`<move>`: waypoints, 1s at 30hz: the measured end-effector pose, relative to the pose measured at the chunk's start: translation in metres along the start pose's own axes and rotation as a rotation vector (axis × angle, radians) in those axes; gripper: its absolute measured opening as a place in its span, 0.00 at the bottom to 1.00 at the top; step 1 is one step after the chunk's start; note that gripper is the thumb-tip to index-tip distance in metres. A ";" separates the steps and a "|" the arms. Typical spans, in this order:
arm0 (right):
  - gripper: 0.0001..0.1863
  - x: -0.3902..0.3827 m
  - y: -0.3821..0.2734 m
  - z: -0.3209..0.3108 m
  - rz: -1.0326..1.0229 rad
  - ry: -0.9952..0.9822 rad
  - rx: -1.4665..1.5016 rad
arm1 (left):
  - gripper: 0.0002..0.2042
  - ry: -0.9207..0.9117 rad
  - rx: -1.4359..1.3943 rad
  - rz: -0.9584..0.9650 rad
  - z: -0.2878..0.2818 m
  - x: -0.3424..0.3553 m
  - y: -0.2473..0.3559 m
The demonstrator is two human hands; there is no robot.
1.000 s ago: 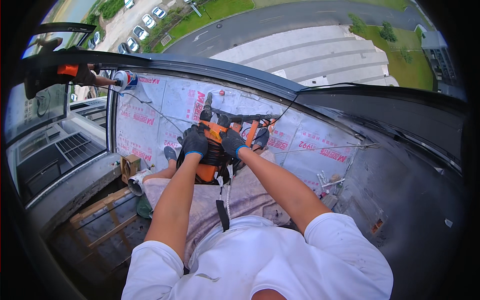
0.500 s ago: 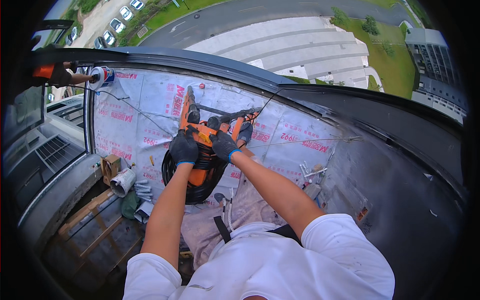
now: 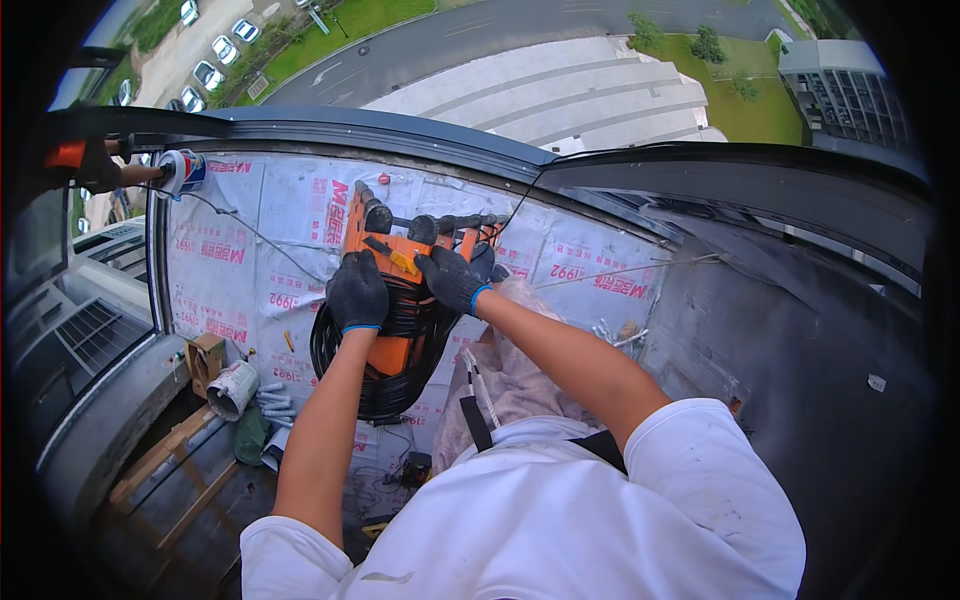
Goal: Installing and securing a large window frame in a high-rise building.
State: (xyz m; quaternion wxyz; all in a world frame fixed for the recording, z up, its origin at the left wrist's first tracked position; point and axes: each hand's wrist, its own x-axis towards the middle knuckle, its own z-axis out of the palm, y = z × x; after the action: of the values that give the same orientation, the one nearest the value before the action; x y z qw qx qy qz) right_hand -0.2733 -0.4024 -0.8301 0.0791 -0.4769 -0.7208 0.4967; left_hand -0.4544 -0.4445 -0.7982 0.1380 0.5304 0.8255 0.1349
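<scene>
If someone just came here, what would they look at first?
Probably the orange frame in the middle, wound with black cable and held by the gloved left hand and right hand. Next, the road and parked cars outside, at the top, seen past the dark ledge. Then the white sheeting with red print around the frame.

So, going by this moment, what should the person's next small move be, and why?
Probably to firm up the hold of the left hand and right hand on the orange frame before shifting it. Both gloved hands are at its upper part, while black cable loops spread out past its lower sides, so it may handle awkwardly. How tight the grip is, I can't tell.
</scene>
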 end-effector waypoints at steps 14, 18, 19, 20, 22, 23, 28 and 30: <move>0.22 0.005 0.017 0.010 -0.102 0.137 0.500 | 0.13 0.178 0.092 0.371 0.000 -0.004 -0.012; 0.21 0.011 0.010 0.000 -0.125 0.154 0.407 | 0.14 0.183 0.054 0.301 0.002 0.003 -0.011; 0.22 0.010 0.008 -0.001 -0.042 0.092 0.428 | 0.15 0.169 0.066 0.276 -0.002 -0.004 -0.009; 0.23 0.013 0.008 -0.003 -0.096 0.092 0.390 | 0.17 0.145 0.079 0.251 -0.004 0.000 -0.008; 0.24 0.016 0.014 -0.003 -0.154 0.090 0.354 | 0.12 0.035 0.185 0.225 -0.006 -0.002 -0.009; 0.24 0.018 0.019 -0.001 -0.217 0.111 0.315 | 0.16 -0.082 0.284 0.197 -0.006 -0.003 -0.008; 0.24 0.024 0.016 -0.007 -0.165 0.063 0.328 | 0.17 -0.055 0.341 0.203 -0.006 0.002 -0.013; 0.22 0.032 0.034 0.000 -0.497 0.210 0.086 | 0.16 -0.006 0.391 0.272 -0.005 0.003 -0.010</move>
State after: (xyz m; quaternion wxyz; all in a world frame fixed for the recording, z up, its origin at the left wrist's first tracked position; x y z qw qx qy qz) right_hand -0.2699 -0.3762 -0.8688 0.2928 -0.3305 -0.7819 0.4402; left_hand -0.4654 -0.4464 -0.7976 0.0157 0.6539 0.7563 -0.0120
